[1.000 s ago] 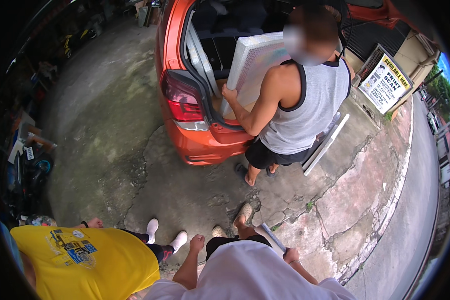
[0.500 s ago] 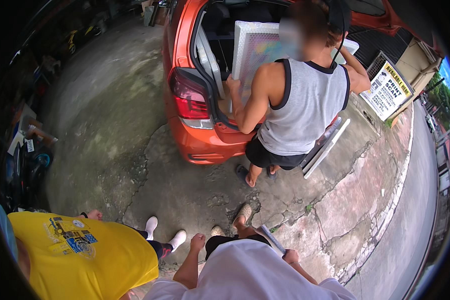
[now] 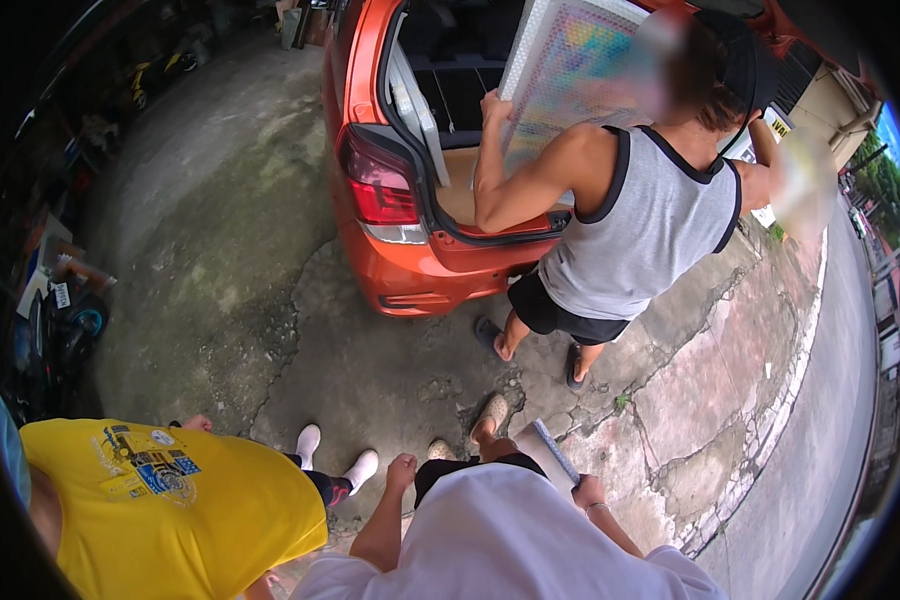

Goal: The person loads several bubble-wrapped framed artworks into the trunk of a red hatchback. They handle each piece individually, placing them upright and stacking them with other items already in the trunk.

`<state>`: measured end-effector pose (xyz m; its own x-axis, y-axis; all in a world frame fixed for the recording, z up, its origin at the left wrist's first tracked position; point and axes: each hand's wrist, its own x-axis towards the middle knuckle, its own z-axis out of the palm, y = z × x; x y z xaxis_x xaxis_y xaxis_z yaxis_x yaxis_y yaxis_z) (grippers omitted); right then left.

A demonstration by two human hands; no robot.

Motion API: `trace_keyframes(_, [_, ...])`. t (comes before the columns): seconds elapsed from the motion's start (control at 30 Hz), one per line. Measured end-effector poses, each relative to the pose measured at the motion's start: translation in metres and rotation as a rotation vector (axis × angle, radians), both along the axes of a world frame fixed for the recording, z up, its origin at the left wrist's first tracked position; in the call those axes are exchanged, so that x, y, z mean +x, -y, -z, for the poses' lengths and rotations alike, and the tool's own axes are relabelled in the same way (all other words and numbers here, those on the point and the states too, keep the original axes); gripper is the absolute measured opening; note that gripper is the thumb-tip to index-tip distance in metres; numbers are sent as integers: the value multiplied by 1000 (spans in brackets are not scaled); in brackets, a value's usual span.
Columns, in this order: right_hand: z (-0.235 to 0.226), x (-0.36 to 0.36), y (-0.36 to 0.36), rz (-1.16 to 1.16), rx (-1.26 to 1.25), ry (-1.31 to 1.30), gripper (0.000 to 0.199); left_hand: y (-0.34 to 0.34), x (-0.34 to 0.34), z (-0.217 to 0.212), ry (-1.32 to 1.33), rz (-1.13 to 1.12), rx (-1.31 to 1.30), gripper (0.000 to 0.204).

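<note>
My right hand (image 3: 589,491) hangs at my right side, its fingers closed on the edge of a flat, pale panel (image 3: 545,452) with a whitish wrapped-looking rim. Part of that panel is hidden behind my white shirt. On the other side, my left hand (image 3: 401,470) is curled into a loose fist with nothing visible in it. Ahead, a person in a grey sleeveless top (image 3: 645,230) holds a large bubble-wrapped framed picture (image 3: 570,75) at the open back of an orange car (image 3: 410,265). Another white-edged panel (image 3: 417,110) stands inside the trunk, against its left side.
A person in a yellow shirt (image 3: 220,500) stands close on my left. Cracked concrete (image 3: 340,360) lies between me and the car. To the right, a kerb line borders the road (image 3: 800,480). A dark motorcycle (image 3: 65,330) and clutter line the far left.
The person at the car has shifted right, raising and tilting the wrapped picture rightward, away from the trunk's left side. The panel in my right hand has turned to show more of its face.
</note>
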<state>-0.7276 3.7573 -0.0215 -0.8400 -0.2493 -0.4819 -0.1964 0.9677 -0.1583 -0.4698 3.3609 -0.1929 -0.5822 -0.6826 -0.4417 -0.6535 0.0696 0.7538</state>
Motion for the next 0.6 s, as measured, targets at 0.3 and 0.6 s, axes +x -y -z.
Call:
trace_keyframes(0.3, [-73, -16, 31, -31, -55, -66, 33, 6, -65, -44, -33, 109, 61, 31])
trace_keyframes(0.6, [-158, -25, 82, -302, -124, -124, 38, 18, -165, -156, -383, 319, -37, 77])
